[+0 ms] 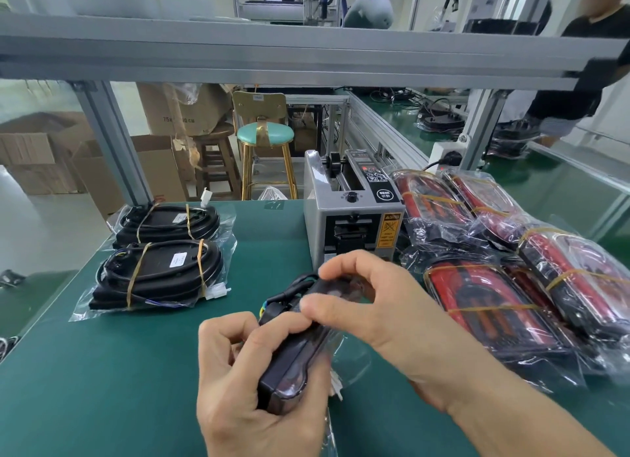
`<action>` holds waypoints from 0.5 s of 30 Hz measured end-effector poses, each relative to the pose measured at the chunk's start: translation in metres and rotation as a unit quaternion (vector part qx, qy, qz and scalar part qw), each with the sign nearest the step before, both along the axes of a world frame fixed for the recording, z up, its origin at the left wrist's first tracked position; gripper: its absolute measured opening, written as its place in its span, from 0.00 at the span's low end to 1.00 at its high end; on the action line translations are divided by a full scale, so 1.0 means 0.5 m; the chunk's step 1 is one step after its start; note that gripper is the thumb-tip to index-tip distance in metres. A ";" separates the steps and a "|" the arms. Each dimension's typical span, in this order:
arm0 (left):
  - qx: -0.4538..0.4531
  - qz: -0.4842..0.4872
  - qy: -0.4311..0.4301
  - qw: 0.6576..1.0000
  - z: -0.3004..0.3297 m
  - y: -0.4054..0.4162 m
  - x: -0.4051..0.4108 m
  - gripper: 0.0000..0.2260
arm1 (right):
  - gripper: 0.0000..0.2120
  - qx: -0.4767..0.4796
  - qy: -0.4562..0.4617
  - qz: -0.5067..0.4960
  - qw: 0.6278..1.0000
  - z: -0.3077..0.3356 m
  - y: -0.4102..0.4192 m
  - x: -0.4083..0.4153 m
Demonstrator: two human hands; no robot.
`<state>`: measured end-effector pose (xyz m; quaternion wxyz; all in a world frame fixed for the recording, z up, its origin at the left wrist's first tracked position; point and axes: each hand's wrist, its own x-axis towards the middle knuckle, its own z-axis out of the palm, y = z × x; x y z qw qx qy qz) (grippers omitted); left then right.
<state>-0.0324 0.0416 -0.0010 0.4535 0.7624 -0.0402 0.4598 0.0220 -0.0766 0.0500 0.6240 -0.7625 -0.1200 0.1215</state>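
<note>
A dark tail lamp [293, 364] with a black cable and coloured wires at its far end sits in a clear plastic bag, held above the green bench mat [102, 371]. My left hand [245, 381] grips the lamp's near end from the left and below. My right hand [368, 306] pinches the bag and cable at the lamp's far end with thumb and fingers. A white connector [335, 385] shows under the lamp on its right side.
A grey tape dispenser machine [354, 214] stands behind my hands. Two bagged black lamps [160, 272] bound with rubber bands lie at the left. Several bagged red lamps [504, 286] are piled at the right. A person [586, 64] stands at the far right.
</note>
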 end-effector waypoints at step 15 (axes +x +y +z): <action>-0.382 -0.127 0.079 0.912 -0.030 0.084 -0.035 0.25 | 0.36 -0.046 0.009 0.239 0.970 -0.056 -0.051 0.006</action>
